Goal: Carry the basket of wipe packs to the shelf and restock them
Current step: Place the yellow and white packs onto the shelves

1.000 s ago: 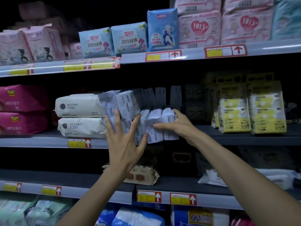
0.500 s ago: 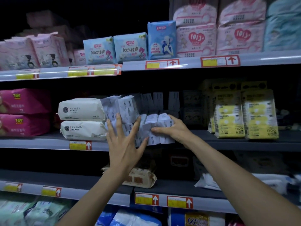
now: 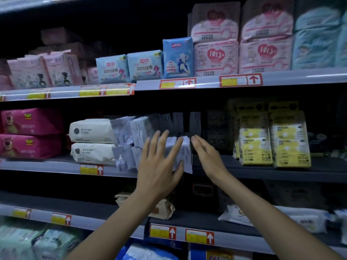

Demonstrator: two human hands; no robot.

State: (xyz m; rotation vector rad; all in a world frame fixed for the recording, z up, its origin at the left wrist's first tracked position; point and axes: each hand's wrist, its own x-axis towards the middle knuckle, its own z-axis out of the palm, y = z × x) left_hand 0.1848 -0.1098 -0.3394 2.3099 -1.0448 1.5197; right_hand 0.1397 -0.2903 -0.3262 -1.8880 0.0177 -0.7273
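Head view: the wipe packs [image 3: 185, 152] were found standing in a row on the middle shelf [image 3: 262, 171]. The left hand [image 3: 159, 166] was pressed flat on their fronts, fingers spread. The right hand [image 3: 208, 156], fingers straight and together, was set at the row's right end. The packs were judged light, soft and slick-filmed, best held by the flat faces.

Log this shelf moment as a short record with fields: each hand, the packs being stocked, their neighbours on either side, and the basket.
left hand: open, fingers spread, flat against the front of the grey wipe packs
right hand: open, fingers straight, at the packs' right side; contact unclear
packs being stocked: clustered, some tilted, on the middle shelf
left neighbours: two white wipe packs, stacked
right neighbours: yellow packs, upright, across a gap
basket: not in view
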